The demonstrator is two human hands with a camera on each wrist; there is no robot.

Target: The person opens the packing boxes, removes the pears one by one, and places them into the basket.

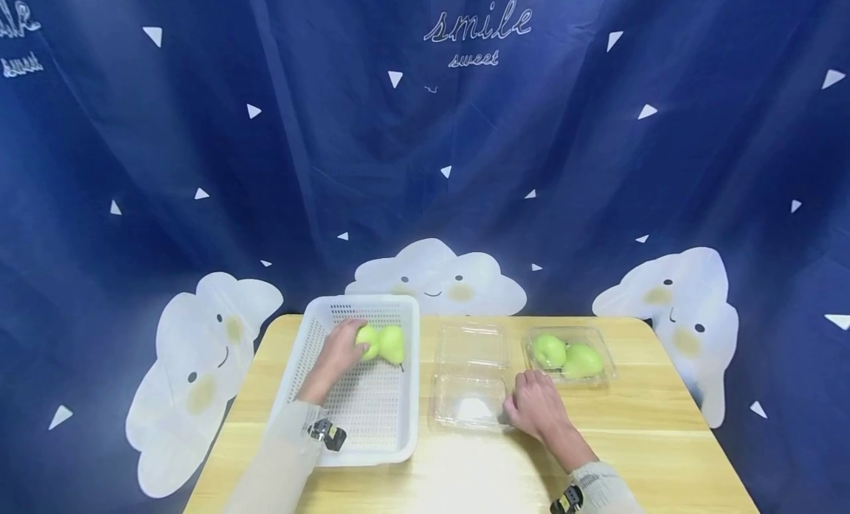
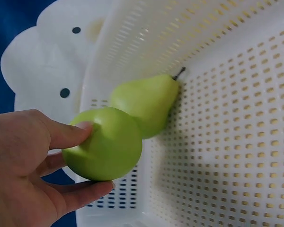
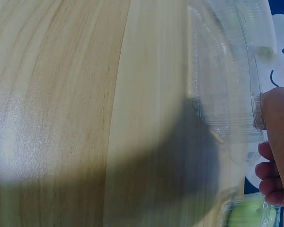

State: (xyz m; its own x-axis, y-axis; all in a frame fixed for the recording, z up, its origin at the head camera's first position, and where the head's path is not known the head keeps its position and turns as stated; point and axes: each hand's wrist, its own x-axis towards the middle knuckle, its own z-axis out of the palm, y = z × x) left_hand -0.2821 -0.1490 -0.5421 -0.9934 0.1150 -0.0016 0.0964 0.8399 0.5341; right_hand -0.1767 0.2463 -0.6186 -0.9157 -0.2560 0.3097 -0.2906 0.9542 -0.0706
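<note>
My left hand [image 1: 340, 349] grips a round green apple [image 2: 104, 144] inside the white basket [image 1: 410, 396], thumb on one side and fingers on the other. Touching that apple is a green pear [image 2: 146, 104], its dark stem pointing away. To the right, an opened clear plastic box [image 1: 468, 400] lies flat, its lid half [image 1: 473, 344] toward the back. My right hand [image 1: 534, 407] pinches the right rim of this box, other fingers curled. Behind that hand stands a second clear box [image 1: 607, 363] with a green apple [image 1: 549, 351] and a pear [image 1: 583, 360] in it.
Everything stands on a light wooden table [image 1: 664, 433]. The basket has raised, perforated walls and takes up the left part. A dark blue curtain [image 1: 465, 130] with white clouds hangs right behind the table's far edge.
</note>
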